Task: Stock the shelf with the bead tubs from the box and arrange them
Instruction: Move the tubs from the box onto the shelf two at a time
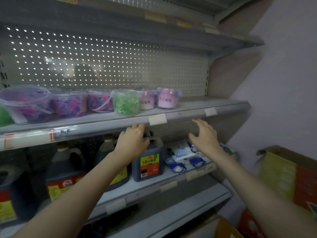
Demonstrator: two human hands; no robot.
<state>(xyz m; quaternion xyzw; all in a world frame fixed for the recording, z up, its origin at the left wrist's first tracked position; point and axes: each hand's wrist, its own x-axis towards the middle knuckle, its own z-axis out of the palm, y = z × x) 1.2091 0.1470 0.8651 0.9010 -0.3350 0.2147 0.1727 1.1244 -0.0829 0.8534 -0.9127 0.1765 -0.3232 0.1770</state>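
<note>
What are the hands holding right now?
Nothing. The left hand and right hand are both empty, open in front of the shelf edge.

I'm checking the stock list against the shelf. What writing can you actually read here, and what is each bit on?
"洗衣凝珠": white label on the pink tub at the right end of the row.
"衣凝珠": label on the next pink tub, its first character hidden by the green tub.
"黄豆酱油": yellow label on the dark jug, as far as legible.
Shelf-edge tags, other jug labels and the cardboard box: blank or too blurred.
</note>
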